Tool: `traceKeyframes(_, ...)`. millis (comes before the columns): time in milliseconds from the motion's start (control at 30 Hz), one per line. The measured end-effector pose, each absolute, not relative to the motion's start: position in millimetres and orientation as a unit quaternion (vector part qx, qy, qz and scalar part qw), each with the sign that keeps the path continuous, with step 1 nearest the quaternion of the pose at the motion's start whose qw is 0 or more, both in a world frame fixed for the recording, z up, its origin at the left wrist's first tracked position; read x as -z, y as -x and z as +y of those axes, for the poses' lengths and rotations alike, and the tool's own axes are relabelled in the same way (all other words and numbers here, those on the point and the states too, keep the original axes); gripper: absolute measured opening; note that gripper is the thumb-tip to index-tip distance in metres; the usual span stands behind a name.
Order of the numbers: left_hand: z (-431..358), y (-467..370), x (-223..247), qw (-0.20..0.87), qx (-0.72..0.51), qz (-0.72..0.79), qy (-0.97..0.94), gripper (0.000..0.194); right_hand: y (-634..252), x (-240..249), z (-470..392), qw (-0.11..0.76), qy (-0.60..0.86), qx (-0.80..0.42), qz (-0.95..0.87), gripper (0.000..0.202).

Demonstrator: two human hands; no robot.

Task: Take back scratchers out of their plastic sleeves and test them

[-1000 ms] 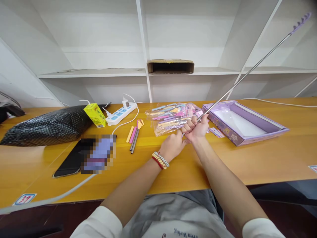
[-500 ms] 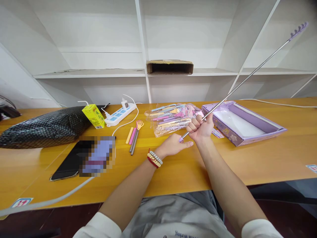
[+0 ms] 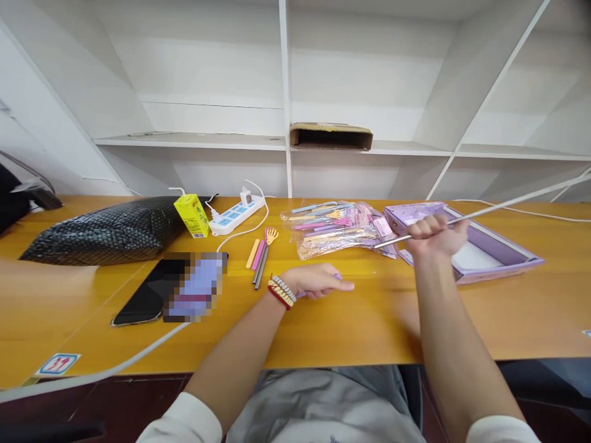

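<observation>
My right hand [image 3: 436, 236] is closed around the metal rod [image 3: 501, 208] of a telescopic back scratcher. The rod's bare end points left, and its far end runs out of view at the right, so the claw is hidden. My left hand [image 3: 317, 279] is wrapped around a purple handle sleeve [image 3: 338, 276], apart from the rod. Just beyond my left hand lie a back scratcher with a yellow claw [image 3: 272, 235], another metal rod, a pink sleeve [image 3: 259, 253] and a yellow sleeve [image 3: 252, 253]. Packaged back scratchers [image 3: 330, 227] rest in clear plastic between the hands, further back.
A purple open box [image 3: 508, 271] stands behind my right hand. At left are a black wrapped package [image 3: 111, 231], a yellow drink carton [image 3: 192, 215], a white power strip [image 3: 237, 215] and a black phone [image 3: 143, 298] beside a blurred patch. A cardboard box [image 3: 331, 127] sits on the shelf.
The rod has come out of the purple handle sleeve. My right hand has moved right with the rod, now tilted lower, its claw out of view; my left hand keeps the sleeve.
</observation>
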State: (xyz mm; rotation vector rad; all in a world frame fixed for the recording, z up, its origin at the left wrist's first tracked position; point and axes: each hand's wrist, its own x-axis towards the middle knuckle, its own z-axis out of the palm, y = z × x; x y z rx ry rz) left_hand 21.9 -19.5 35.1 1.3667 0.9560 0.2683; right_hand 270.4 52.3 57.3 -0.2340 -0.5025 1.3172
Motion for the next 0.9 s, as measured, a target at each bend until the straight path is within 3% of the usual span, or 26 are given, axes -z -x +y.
traceKeyframes(67, -13.6, -12.1, -34.0, 0.683, -0.164, 0.427, -0.570, 0.042, -289.8, -56.7, 56.1, 0.766, 0.122, -0.581, -0.246, 0.059)
traceKeyframes(167, 0.4, 0.7, -39.9, 0.699, -0.335, 0.407, -0.482, 0.023, -295.9, -52.3, 59.2, 0.747, 0.170, -0.584, -0.270, 0.060)
traceKeyframes(300, 18.8, 26.6, -53.8, 0.607, -0.487, 0.433, -0.455, 0.012, -277.5, -50.1, 65.6, 0.705, 0.188, -0.616, -0.297, 0.062)
traceKeyframes(533, 29.6, 76.7, -34.8, 0.215, -0.346, 0.719, -0.564, 0.024, -254.3, -40.5, 68.2, 0.630, 0.153, -0.688, -0.326, 0.058)
traceKeyframes(667, 27.2, 83.3, -23.7, 0.102, -0.233, 0.774, -0.580, 0.027, -242.9, -26.7, 57.0, 0.604, 0.144, -0.711, -0.329, 0.055)
traceKeyframes(900, 23.6, 117.7, -25.5, -0.022, -0.210, 0.843, -0.495, 0.043, -232.1, -23.2, 44.8, 0.577, 0.145, -0.731, -0.335, 0.057)
